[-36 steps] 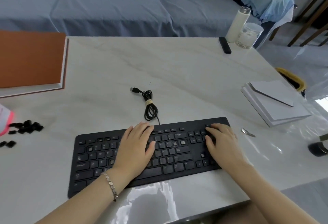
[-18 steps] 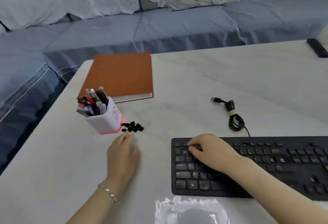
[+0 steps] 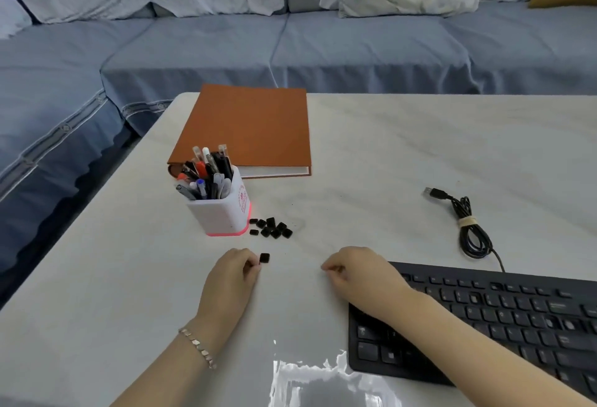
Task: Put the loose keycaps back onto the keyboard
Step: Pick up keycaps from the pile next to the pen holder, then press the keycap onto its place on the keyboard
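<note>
Left hand (image 3: pixel 232 277) closing on a single keycap (image 3: pixel 264 257) on the desk (image 3: pixel 387 154)

The left hand's fingers are curled against the keycap, which lies apart from the keycap pile (image 3: pixel 271 228) beside the pen holder (image 3: pixel 223 209); whether it is pinched yet I cannot tell. Best to grip its two sides, keep it flat, then press it square onto its empty socket. The right hand (image 3: pixel 358 272) is curled at the keyboard (image 3: pixel 484 316)'s left corner, and I cannot tell whether it holds anything. Half a second ago the left fingers lay straighter, and the right hand rested on the upper-left keys.
</note>
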Demonstrator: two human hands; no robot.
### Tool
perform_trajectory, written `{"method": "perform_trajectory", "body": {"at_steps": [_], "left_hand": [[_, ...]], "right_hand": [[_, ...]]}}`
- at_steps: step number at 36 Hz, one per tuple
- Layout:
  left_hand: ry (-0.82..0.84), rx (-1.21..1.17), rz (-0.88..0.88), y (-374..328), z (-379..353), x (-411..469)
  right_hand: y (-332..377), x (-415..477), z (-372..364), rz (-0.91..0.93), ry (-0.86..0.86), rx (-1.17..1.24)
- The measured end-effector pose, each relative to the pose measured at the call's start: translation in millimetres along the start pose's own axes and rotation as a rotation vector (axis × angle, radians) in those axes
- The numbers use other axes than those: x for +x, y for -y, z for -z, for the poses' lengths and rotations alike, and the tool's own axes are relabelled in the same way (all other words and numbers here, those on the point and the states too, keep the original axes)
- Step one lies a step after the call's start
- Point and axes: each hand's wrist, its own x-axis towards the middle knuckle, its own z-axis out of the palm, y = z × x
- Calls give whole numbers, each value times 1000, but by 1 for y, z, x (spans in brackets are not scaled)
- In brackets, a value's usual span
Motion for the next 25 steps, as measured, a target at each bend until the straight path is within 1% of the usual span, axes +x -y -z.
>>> {"method": "perform_trajectory", "body": {"at_steps": [3, 4, 6, 8, 11, 13, 15, 18, 19, 21, 23, 25], "left_hand": [[21, -9, 30, 0, 4, -7], [12, -67, 56, -2, 6, -9], [-25, -255, 172, -5, 13, -12], [-46, -498, 327, -9, 23, -12], [8, -1061, 585, -16, 39, -12], [31, -1361, 664, -18, 47, -12], [51, -1545, 671, -20, 54, -15], [116, -1680, 597, -17, 59, -17], [160, -1686, 592, -16, 61, -18], [196, -1684, 577, -14, 62, -21], [231, -1677, 564, -14, 62, -23], [244, -1657, 548, -14, 61, -25]], "right_hand": [[17, 19, -11, 34, 29, 3], [23, 26, -16, 46, 40, 6], [32, 38, -26, 79, 64, 7], [39, 49, -33, 141, 77, -1], [46, 63, -42, 232, 110, -48], [47, 70, -51, 280, 127, -115], [47, 73, -59, 353, 115, -213], [47, 72, -66, 369, 99, -326], [46, 71, -68, 362, 80, -346], [42, 69, -70, 345, 52, -366], [39, 66, -70, 314, 50, -332], [39, 61, -66, 246, 13, -171]]}}
